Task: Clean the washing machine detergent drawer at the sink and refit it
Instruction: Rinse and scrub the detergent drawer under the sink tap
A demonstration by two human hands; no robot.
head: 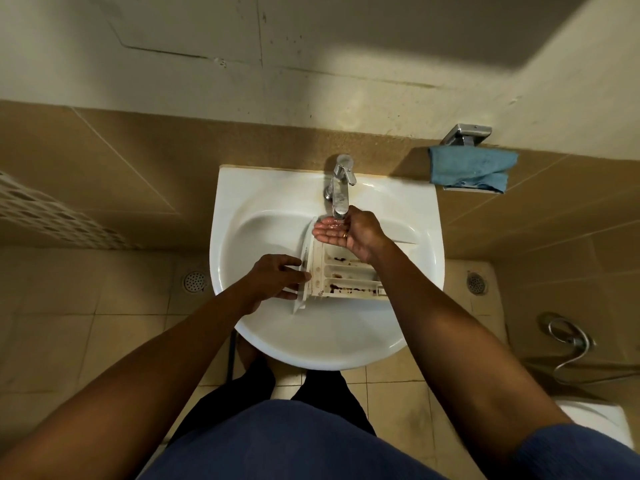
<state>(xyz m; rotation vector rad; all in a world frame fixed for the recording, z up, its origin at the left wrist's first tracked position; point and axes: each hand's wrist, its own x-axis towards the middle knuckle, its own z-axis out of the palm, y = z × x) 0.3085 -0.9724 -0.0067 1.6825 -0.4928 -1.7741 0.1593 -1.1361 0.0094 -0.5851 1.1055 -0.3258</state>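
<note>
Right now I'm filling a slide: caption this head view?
Left hand holds the stained detergent drawer in the sink while the cupped right hand sits under the tap.

Glossy white ceramic sink (pixel 263 199), shiny metal tap (pixel 341 188) — stained plastic drawer (pixel 346 275), blue cloth (pixel 472 169).

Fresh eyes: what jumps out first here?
A white detergent drawer streaked with dark brown residue lies in the sink, left hand holding its front panel. The right hand is cupped palm-up under the tap. A blue cloth hangs at upper right.
</note>
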